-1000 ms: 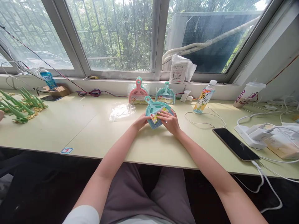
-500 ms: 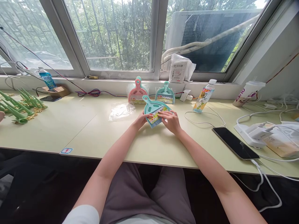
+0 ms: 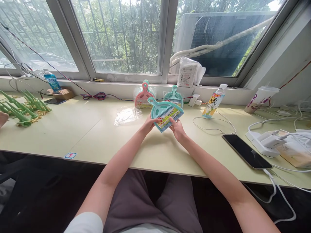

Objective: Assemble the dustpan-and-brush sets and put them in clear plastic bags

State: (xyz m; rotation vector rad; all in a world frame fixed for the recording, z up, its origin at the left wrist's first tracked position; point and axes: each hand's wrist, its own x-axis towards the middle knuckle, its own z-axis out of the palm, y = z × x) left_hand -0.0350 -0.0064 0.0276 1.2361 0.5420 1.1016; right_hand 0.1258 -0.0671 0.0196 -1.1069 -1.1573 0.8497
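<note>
A teal dustpan and brush set [image 3: 158,108] with a yellow printed label is tilted above the table, held between both hands. My left hand [image 3: 148,125] grips its lower left edge, thumb over the front. On the lower right, my right hand [image 3: 178,130] has its thumb on the label and its other fingers partly hidden behind the set. Just beyond, a pink dustpan set [image 3: 143,94] and a teal dustpan set [image 3: 174,93] lean upright against the wall below the window. A crumpled clear plastic bag [image 3: 128,115] lies left of my left hand.
To the right are a drink bottle [image 3: 214,102], a phone [image 3: 246,151] on a white cable, a power strip [image 3: 263,142] and a cup [image 3: 261,98]. At far left, green plastic parts [image 3: 23,108] lie near another person's hand [image 3: 3,119]. A blue bottle [image 3: 52,81] stands behind.
My right hand has moved from across the label's front to the set's lower right edge, so more of the label shows. The view has shifted slightly.
</note>
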